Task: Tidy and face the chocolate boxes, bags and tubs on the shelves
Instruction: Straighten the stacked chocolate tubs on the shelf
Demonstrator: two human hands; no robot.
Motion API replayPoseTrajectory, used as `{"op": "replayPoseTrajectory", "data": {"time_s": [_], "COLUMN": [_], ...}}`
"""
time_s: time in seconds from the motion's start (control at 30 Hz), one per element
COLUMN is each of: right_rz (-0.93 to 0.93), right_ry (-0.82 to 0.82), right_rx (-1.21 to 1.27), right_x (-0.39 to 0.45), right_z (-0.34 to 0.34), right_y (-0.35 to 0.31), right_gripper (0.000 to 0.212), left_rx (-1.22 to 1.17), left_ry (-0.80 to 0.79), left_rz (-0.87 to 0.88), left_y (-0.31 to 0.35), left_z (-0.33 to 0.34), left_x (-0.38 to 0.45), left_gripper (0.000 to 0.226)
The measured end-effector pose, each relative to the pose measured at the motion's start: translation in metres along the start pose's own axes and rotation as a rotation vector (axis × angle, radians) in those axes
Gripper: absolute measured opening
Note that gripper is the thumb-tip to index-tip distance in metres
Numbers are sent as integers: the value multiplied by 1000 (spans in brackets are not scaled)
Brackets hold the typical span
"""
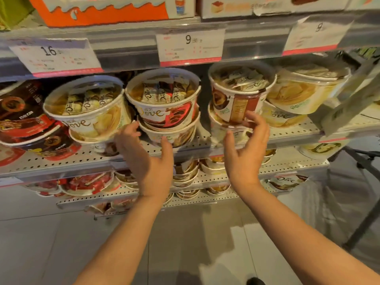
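Reaching toward the middle shelf (205,144), both hands are raised with fingers spread. Landmark: the centre tub (164,99), a cream Dove tub with a red-brown swirl, clear lid showing wrapped pieces, stacked on a lower tub (170,134).

Left hand (147,159): wide, fingers relaxed and parted, just below and left of the centre tub; the thumb lies against the front of the lower tub, the fingertips near the cream-yellow tub (86,108) that stands to the left of the centre tub. It grips nothing.

Right hand (245,153): wide, fingers extended, to the right of the centre tub; the fingertips touch the lower wall of the turned tub (238,95) (its Dove name faces away, a brown label panel forward), which sits atop another tub. Whether the palm bears on it cannot be told.

Farther right of the centre tub: two more cream-yellow tubs (304,91), stacked, tilted forward. Far left: dark red tubs (26,114).

Above the centre tub: a shelf rail carrying price tags (190,46), reading 16 and 9, with an orange box (102,9) on the upper shelf.

Below the centre tub: lower shelves (205,179) holding further tubs and red bags; grey floor (185,243) beneath.
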State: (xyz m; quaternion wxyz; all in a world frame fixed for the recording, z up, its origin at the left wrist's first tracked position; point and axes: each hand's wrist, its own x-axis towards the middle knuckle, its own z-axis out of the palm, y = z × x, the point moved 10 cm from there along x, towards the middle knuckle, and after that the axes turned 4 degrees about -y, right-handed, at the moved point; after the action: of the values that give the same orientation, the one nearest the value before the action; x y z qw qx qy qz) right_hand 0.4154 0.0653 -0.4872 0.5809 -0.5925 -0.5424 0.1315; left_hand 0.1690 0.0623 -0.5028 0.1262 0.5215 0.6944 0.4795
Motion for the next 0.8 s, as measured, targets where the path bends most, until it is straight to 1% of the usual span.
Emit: {"op": "replayPoseTrajectory", "data": {"time_s": [0.03,0.07,0.17,0.27,0.3,0.43,0.5,0.57,0.63,0.7,0.8], "right_rz": [3,9,53,95,106,163,196,241,261,252,238], "right_ry": [23,44,86,109,119,134,105,66,29,-1,-23], "right_rx": [-16,-34,-70,-89,-94,-93,-70,-42,-18,4,38], "right_x": [8,16,40,64,72,104,117,128,134,137,141], "right_z": [-13,-25,-55,-80,-88,-106,-105,-98,-89,-84,-88], "right_y": [6,13,36,59,66,94,105,116,120,121,126], "right_gripper": [46,47,55,67,73,98,112,124,132,133,125], "left_rx": [-27,-67,-214,-256,-256,-181,-127,-55,-15,-25,-159], "left_ry": [68,86,34,-14,-22,-48,-35,16,58,88,29], "left_rz": [126,155,219,172,143,-23,-70,-91,-111,-119,-103], "left_y": [20,38,67,85,91,95,99,103,105,102,94], "left_z": [2,8,43,79,92,136,147,151,152,154,160], "left_x": [-4,-9,-16,-21,-21,-20,-17,-12,-8,-7,-5], "left_gripper": [49,46,48,56,64,107,121,131,137,137,129]}}
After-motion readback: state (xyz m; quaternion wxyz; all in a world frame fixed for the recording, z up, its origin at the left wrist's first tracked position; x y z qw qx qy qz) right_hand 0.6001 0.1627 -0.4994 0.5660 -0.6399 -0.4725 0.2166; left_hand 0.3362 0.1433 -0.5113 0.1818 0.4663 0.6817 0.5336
